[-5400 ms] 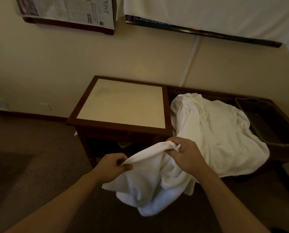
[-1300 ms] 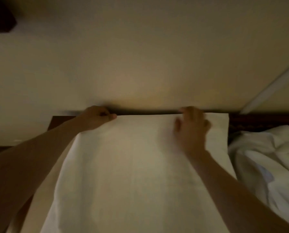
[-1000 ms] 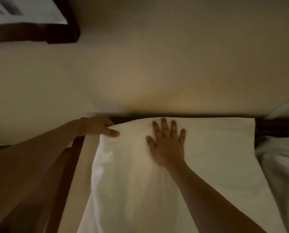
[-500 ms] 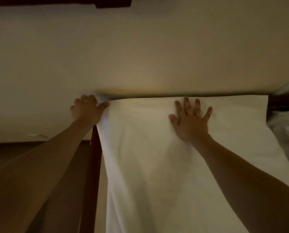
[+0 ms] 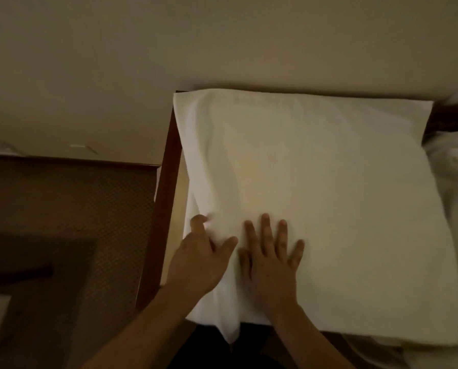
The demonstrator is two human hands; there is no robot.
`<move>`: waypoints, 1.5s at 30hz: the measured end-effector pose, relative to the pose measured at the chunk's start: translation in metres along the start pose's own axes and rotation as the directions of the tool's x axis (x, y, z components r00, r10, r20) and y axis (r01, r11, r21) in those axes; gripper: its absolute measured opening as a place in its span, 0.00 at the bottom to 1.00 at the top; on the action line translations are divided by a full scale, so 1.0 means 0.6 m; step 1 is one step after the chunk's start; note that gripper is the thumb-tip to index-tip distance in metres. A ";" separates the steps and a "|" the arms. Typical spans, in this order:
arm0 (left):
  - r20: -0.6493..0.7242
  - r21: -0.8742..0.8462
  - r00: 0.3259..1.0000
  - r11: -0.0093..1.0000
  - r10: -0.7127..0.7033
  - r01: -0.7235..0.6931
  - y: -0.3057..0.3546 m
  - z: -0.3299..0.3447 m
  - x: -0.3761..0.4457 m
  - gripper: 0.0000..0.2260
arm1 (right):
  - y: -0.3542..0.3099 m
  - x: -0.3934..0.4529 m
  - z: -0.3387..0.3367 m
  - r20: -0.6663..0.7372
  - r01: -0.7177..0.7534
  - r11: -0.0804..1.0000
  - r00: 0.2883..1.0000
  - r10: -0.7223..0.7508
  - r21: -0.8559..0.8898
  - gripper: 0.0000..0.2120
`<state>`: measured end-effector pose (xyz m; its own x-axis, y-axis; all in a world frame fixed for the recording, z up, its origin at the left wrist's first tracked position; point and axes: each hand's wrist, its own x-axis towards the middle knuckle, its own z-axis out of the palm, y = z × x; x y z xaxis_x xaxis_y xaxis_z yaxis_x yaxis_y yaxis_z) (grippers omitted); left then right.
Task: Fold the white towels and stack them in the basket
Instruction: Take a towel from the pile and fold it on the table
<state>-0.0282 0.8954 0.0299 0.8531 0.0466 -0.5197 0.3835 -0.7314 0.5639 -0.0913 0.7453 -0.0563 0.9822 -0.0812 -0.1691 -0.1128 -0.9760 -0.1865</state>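
I see the fingers (image 5: 266,230) of my right hand (image 5: 271,265) spread apart and lying flat on the white rectangular cloth towel (image 5: 315,198), palm down, pressing its near-left part. My left hand (image 5: 198,267) sits just beside it, nearer the towel's left edge; its thumb points toward the right hand and almost meets it. Its fingers (image 5: 198,222) look extended on the cloth, but they are blurred and partly sunk in a wrinkle, so I cannot tell whether they pinch any fabric.

The towel lies spread out flat over the dark-wood-framed square surface (image 5: 169,182), covering nearly all of it. Its far edge runs along the beige wall (image 5: 222,43), its left edge leaves a narrow strip of pale top and the wooden frame bare, and its near-left corner hangs down over the front edge below my wrists. Creases run along the towel's left side.

Right of the towel, a rumpled heap of white cloth (image 5: 454,166) lies touching its right edge. Left of the towel, lower down, is brown patterned carpet (image 5: 76,209).
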 end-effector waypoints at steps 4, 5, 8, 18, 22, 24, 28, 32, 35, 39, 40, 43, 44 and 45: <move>-0.075 -0.089 0.997 0.996 -0.033 0.026 -0.018 0.035 -0.046 0.25 | -0.002 -0.011 -0.007 -0.005 -0.004 1.000 1.000 0.004 0.015 0.31; -0.080 -0.147 0.995 0.988 -0.064 0.052 -0.026 0.036 -0.046 0.21 | -0.004 -0.008 -0.008 -0.006 -0.011 1.000 1.000 0.011 0.026 0.31; -0.101 -0.416 0.973 0.897 -0.209 0.150 -0.066 0.011 -0.052 0.03 | -0.004 -0.014 -0.008 -0.005 -0.014 0.999 1.000 0.014 0.051 0.30; -0.036 -0.347 0.979 0.922 -0.199 0.175 -0.128 0.012 -0.116 0.34 | -0.005 -0.015 0.000 -0.038 -0.023 0.996 0.999 0.026 0.086 0.30; -0.364 -0.223 0.924 0.974 -0.118 0.036 -0.126 0.065 -0.172 0.26 | -0.004 -0.016 -0.002 -0.022 -0.020 0.997 1.000 0.022 0.081 0.30; -0.390 -0.279 0.912 0.960 -0.129 0.016 -0.149 0.087 -0.191 0.15 | -0.005 -0.017 -0.004 -0.020 -0.019 0.996 1.000 0.021 0.083 0.30; -0.381 -0.303 0.912 0.952 -0.150 0.030 -0.184 0.113 -0.208 0.06 | -0.008 -0.018 -0.008 -0.007 -0.023 0.996 1.000 0.024 0.086 0.30; -0.354 -0.309 0.920 0.950 -0.167 0.053 -0.166 0.124 -0.207 0.13 | -0.008 -0.019 -0.012 0.003 -0.023 0.995 1.000 0.023 0.093 0.30; -0.333 -0.312 0.925 0.947 -0.182 0.074 -0.170 0.115 -0.197 0.10 | -0.008 -0.021 -0.013 0.002 -0.019 0.995 1.000 0.019 0.097 0.30; -0.251 -0.393 0.951 0.917 -0.183 0.072 -0.213 0.037 -0.192 0.04 | -0.006 -0.020 -0.012 -0.007 -0.013 0.995 1.000 0.013 0.098 0.30; -0.256 -0.404 0.944 0.910 -0.208 0.091 -0.230 0.012 -0.189 0.04 | -0.006 -0.019 -0.011 -0.003 -0.014 0.995 1.000 0.014 0.094 0.30; -0.405 -0.421 0.821 0.879 -0.403 0.223 -0.281 -0.040 -0.173 0.07 | -0.007 -0.018 -0.011 0.005 -0.017 0.997 1.000 0.017 0.081 0.30; -0.452 -0.440 0.766 0.861 -0.457 0.255 -0.289 -0.042 -0.168 0.09 | -0.007 -0.018 -0.011 0.002 -0.017 0.997 1.000 0.017 0.081 0.30; -0.472 -0.473 0.742 0.847 -0.476 0.243 -0.288 -0.038 -0.161 0.10 | -0.007 -0.018 -0.011 -0.002 -0.018 0.996 1.000 0.019 0.082 0.30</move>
<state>-0.1688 1.0327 -0.0028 0.6173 0.7040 -0.3512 0.6993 -0.2865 0.6549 -0.1006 0.7490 -0.0470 0.9803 -0.0999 -0.1702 -0.1427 -0.9544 -0.2621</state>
